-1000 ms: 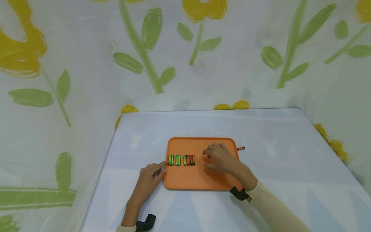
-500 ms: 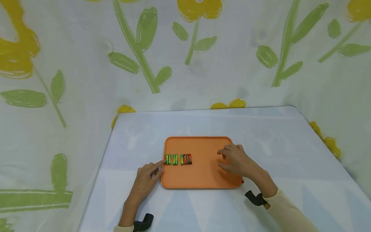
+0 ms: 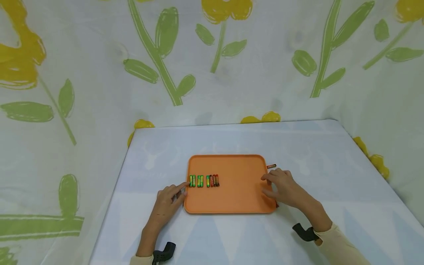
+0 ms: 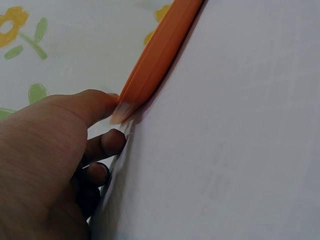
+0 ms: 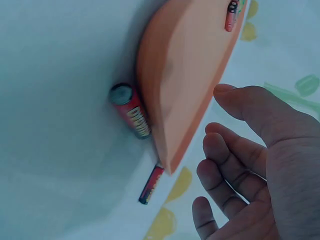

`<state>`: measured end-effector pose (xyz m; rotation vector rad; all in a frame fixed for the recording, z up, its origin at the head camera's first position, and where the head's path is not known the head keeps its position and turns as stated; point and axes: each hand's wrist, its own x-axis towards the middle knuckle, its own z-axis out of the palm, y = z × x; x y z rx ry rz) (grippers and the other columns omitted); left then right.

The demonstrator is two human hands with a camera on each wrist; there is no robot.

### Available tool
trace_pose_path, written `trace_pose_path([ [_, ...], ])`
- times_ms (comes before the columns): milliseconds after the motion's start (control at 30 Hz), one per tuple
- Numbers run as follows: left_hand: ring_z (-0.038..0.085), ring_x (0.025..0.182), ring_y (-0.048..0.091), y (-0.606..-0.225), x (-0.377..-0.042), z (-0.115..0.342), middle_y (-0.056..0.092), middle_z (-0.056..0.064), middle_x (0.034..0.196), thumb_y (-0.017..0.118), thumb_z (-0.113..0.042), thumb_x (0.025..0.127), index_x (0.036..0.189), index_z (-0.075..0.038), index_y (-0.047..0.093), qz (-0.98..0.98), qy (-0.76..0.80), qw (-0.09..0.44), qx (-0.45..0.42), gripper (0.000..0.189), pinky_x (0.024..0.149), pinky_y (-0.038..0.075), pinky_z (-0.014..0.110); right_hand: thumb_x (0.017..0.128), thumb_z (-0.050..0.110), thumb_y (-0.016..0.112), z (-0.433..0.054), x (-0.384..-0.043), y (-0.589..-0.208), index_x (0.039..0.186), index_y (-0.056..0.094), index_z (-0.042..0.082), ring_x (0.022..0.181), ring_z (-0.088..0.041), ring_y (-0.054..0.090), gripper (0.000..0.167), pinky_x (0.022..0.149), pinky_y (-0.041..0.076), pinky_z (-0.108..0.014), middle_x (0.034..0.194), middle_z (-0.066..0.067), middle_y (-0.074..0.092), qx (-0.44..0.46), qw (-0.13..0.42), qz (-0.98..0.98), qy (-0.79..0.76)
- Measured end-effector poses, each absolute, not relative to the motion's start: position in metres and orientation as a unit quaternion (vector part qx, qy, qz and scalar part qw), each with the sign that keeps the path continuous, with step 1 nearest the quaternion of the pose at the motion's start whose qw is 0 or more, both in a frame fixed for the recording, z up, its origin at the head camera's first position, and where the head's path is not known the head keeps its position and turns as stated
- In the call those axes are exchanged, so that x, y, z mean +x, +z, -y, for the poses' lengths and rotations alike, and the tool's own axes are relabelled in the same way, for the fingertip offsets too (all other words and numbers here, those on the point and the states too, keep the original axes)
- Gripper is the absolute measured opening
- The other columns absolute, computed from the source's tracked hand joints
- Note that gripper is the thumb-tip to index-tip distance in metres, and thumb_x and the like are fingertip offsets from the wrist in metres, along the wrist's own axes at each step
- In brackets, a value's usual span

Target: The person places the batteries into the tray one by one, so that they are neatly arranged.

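Fingers of my left hand (image 3: pixel 168 204) touch the left rim of an orange tray (image 3: pixel 232 202); the left wrist view shows the thumb against that rim. On the tray stands a row of small batteries: green ones (image 3: pixel 200 181) at the left, then red ones (image 3: pixel 214 180). Over the tray's right edge hovers my right hand (image 3: pixel 286 187), fingers loosely bent and holding nothing. Just outside that edge lie two red batteries. The farther battery (image 3: pixel 271 166) shows whole in the head view; the nearer battery (image 5: pixel 131 112) is mostly hidden there behind the tray corner and hand.
A pale patterned cloth covers the table (image 3: pixel 159 147) around the tray. Behind and at both sides hangs a white sheet (image 3: pixel 258 84) printed with yellow flowers and green leaves. A black camera mount (image 3: pixel 304 232) sits on the right wrist, another (image 3: pixel 164 253) on the left.
My right hand has moved right, from over the tray's middle to its right edge. The nearer red battery outside the tray has come into view. My left hand stays at the left rim.
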<state>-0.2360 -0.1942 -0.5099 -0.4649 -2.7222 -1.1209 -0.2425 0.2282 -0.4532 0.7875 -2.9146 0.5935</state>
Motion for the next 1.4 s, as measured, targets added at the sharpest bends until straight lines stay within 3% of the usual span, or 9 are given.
trace_pose_path([
  [200, 0.007, 0.069, 0.039, -0.509, -0.236, 0.195, 0.046, -0.017, 0.077, 0.071, -0.022, 0.095, 0.130, -0.021, 0.069, 0.910, -0.373, 0.081, -0.160, 0.035, 0.075, 0.029, 0.036, 0.084, 0.020, 0.082, -0.235, -0.237, -0.453, 0.110, 0.069, 0.007, 0.094, -0.019, 0.051, 0.031, 0.086, 0.034, -0.049, 0.087, 0.009, 0.054, 0.240, 0.016, 0.952, 0.192],
  [600, 0.007, 0.070, 0.039, -0.506, -0.235, 0.194, 0.046, -0.017, 0.077, 0.071, -0.023, 0.095, 0.131, -0.020, 0.069, 0.913, -0.372, 0.075, -0.154, 0.035, 0.076, 0.028, 0.037, 0.083, 0.013, 0.081, -0.252, -0.227, -0.465, 0.102, 0.066, 0.012, 0.088, -0.013, 0.046, 0.024, 0.078, 0.031, -0.042, 0.082, 0.015, 0.045, 0.256, 0.043, 0.946, 0.193],
  [1400, 0.008, 0.070, 0.039, -0.507, -0.236, 0.195, 0.047, -0.015, 0.077, 0.070, -0.025, 0.096, 0.132, -0.022, 0.068, 0.912, -0.376, 0.068, -0.152, 0.037, 0.076, 0.027, 0.037, 0.079, 0.015, 0.082, -0.261, -0.212, -0.464, 0.102, 0.068, 0.016, 0.086, -0.009, 0.044, 0.027, 0.082, 0.034, -0.046, 0.080, 0.016, 0.044, 0.240, -0.011, 0.950, 0.202],
])
